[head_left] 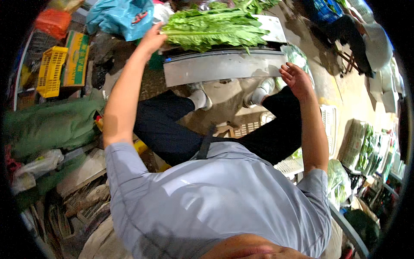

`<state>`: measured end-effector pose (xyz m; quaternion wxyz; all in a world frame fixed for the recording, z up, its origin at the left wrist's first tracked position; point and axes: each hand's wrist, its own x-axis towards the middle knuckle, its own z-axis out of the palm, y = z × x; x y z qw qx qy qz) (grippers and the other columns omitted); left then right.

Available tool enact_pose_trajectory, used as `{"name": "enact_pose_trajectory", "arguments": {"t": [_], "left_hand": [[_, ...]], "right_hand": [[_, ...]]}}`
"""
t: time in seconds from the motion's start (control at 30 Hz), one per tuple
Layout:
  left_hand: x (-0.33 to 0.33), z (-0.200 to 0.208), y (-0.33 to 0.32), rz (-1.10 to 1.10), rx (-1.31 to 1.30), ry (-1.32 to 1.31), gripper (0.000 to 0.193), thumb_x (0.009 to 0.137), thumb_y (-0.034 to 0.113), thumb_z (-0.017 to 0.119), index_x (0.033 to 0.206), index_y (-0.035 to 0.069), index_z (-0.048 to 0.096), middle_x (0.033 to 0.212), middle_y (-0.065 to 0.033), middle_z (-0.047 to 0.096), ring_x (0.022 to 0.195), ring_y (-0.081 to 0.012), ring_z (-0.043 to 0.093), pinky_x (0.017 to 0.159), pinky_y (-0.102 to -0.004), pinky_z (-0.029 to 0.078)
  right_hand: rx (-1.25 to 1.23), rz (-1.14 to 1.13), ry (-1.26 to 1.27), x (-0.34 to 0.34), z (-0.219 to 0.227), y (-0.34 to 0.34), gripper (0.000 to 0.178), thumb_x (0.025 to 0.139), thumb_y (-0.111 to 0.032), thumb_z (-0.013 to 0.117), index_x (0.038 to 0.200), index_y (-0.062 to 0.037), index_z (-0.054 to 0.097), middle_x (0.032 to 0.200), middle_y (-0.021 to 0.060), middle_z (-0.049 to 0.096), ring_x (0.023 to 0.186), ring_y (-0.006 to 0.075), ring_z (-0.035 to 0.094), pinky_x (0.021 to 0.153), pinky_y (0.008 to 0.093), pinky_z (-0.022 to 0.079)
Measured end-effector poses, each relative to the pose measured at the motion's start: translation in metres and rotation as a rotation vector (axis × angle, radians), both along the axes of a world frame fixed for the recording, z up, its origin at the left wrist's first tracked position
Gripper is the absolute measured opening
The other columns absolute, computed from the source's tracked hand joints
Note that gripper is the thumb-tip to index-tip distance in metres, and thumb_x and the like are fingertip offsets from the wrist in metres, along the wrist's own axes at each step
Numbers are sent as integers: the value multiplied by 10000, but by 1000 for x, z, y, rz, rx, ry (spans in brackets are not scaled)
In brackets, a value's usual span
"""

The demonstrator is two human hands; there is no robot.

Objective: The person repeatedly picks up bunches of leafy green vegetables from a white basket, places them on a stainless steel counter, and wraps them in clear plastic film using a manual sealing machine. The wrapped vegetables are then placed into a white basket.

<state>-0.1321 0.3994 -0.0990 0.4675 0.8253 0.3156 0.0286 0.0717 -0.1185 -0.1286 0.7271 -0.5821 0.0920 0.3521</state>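
Note:
A pile of long leafy greens (211,30), like leaf lettuce, lies on a low metal stand (224,67) in front of my knees. The stem ends point left and the leaves spread right. My left hand (153,39) is at the stem ends, fingers stretched out and apart, touching or very near them. Nothing shows gripped in it. My right hand (296,80) hangs in the air above my right knee, just off the stand's right end. Its fingers are loosely bent and apart, holding nothing.
A blue plastic bag (123,19) sits beyond my left hand. Farther left are a yellow crate (51,71) and a cardboard box (76,58). A clear bag of greens (297,56) stands by the stand's right end. Another person (353,41) is at the far right.

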Motion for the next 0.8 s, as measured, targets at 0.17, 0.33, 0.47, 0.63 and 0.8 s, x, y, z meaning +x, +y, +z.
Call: {"name": "enact_pose_trajectory", "arguments": {"t": [0.17,0.33,0.47,0.63,0.8], "left_hand": [[-56,-9,-30,143,372,-374,628,904,138,678,1477,24,448,1389,-199,545,1241,-300,574,1020,-423,512],[-145,-39,-124,430,-135,-483,293,906,110,700,1123,84,505,1021,-23,553,912,-141,548,835,-300,483],[-180,-74,-175,728,-690,-199,653,884,135,760,1423,87,394,1211,-64,535,1071,-183,570,907,-338,493],[-147,-106,-183,542,-855,-80,804,864,201,793,1542,131,365,1532,-127,417,1332,-257,470,1165,-468,274],[-138,-123,-173,392,-959,-44,258,946,226,719,1191,148,702,1268,-26,677,1283,-188,540,1137,-445,324]], "right_hand": [[-183,-109,5,-28,-13,-7,224,971,-179,616,1113,-7,612,1021,88,653,979,216,663,837,352,555],[-214,-56,22,-50,-40,-1,322,924,-185,656,1172,9,590,1167,109,576,1092,227,527,985,417,445],[-123,-108,139,-50,-56,18,95,904,-133,625,960,-72,578,992,48,551,994,220,525,991,404,423],[-163,31,145,-43,-87,18,212,892,-184,648,1064,-66,613,1201,80,582,1177,269,488,1114,449,337],[-311,233,84,-48,-73,14,430,948,-310,649,1310,-80,635,1419,78,588,1373,296,447,1153,447,314]]}}
